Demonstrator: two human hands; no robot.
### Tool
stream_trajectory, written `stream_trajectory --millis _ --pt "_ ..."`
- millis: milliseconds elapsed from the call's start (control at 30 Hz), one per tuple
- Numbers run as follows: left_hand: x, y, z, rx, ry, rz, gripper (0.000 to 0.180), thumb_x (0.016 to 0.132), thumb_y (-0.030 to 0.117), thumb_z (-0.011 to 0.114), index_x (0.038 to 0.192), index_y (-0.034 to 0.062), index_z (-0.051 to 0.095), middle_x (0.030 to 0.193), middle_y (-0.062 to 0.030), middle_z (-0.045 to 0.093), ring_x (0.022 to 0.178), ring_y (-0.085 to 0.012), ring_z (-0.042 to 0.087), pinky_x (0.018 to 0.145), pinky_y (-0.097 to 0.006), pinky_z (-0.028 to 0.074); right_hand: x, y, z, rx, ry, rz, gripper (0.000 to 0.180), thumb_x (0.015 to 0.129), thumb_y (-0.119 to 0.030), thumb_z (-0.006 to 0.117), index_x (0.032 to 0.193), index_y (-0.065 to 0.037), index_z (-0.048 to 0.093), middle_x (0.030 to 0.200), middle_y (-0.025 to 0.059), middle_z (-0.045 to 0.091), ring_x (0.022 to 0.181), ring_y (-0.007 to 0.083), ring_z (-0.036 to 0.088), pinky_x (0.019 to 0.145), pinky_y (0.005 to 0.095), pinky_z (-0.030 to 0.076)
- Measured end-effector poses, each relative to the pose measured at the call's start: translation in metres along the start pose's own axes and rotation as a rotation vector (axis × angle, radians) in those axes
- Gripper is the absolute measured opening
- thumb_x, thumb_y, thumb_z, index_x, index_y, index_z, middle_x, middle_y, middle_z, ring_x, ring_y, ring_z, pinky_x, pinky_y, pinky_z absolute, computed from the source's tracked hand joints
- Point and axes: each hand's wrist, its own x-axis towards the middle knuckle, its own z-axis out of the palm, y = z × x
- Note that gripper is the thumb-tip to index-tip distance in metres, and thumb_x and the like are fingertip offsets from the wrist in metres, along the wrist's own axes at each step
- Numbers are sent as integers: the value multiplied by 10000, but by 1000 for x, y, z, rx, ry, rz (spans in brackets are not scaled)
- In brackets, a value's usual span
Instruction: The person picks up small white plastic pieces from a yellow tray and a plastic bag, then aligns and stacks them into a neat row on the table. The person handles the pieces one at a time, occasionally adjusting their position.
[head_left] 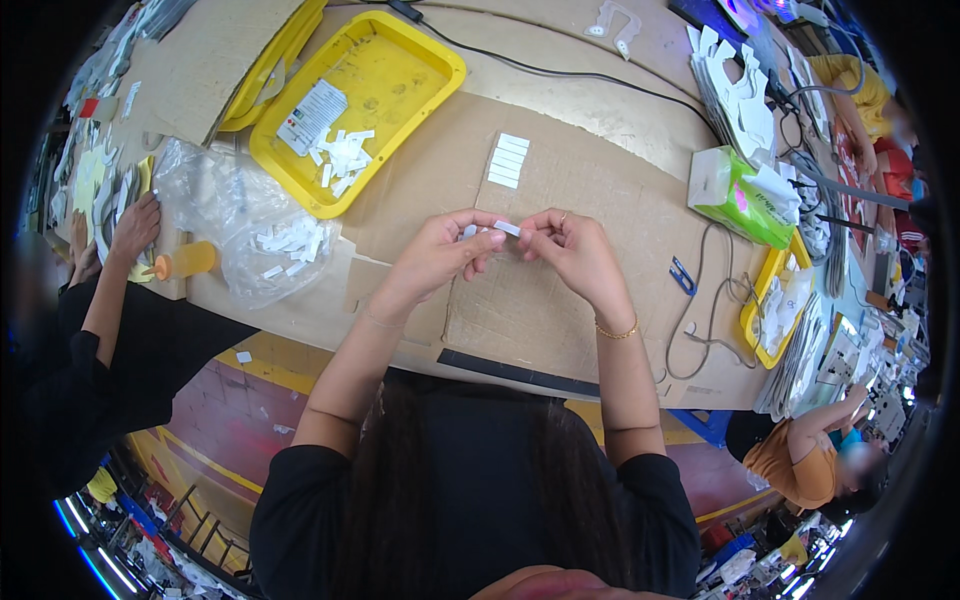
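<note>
Between my two hands, over the brown cardboard sheet (560,290), is a small white strip (507,229). My left hand (455,245) pinches its left end between thumb and finger. The fingertips of my right hand (562,245) close on the other end. Another small pale piece (469,231) shows among the left fingers. Just beyond my hands, several white strips (509,161) lie in a neat column on the cardboard. More loose strips (345,158) are heaped in the yellow tray (420,103) at the far left.
Left of my arms lies a clear plastic bag (215,190) with white strips, beside an orange-capped bottle (187,261). A co-worker's hand (136,226) is at the left edge. On the right are blue snips (683,276), a cord, a green tissue pack (740,195) and a small yellow tray (768,345).
</note>
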Motion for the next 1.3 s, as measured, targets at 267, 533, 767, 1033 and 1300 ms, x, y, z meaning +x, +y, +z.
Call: stream_trajectory --millis 267,533,767,1033,1300 --pt "4 -1 0 -15 218 7 152 888 169 661 942 27 647 676 19 557 488 -17 454 400 -173 307 6 9 6 226 -11 69 144 894 -110 607 925 30 625 790 71 676 683 108 662 581 213 511" --pt "21 -3 -10 29 297 56 174 898 166 646 981 13 643 664 25 534 476 -16 446 393 -172 294 30 12 11 286 46 138 138 919 -128 584 925 9 591 725 49 658 596 83 633 496 182 469" --pt "24 -5 -17 135 273 60 240 904 175 633 1066 -1 620 641 16 525 455 -34 437 402 -201 340 47 4 13 105 105 165 177 909 -142 565 893 27 615 681 66 658 558 106 641 472 212 491" --pt "21 -10 -8 152 297 116 335 906 145 623 1205 8 557 669 -2 536 438 -38 434 400 -193 335 51 1 14 44 171 198 185 877 -114 543 846 49 624 651 86 654 542 126 644 476 239 512" --pt "21 -10 -4 237 219 17 435 914 147 600 1323 41 500 673 -9 543 431 -40 423 394 -201 346 51 6 16 40 197 179 168 867 -131 573 852 28 624 651 71 652 534 112 634 476 219 499"
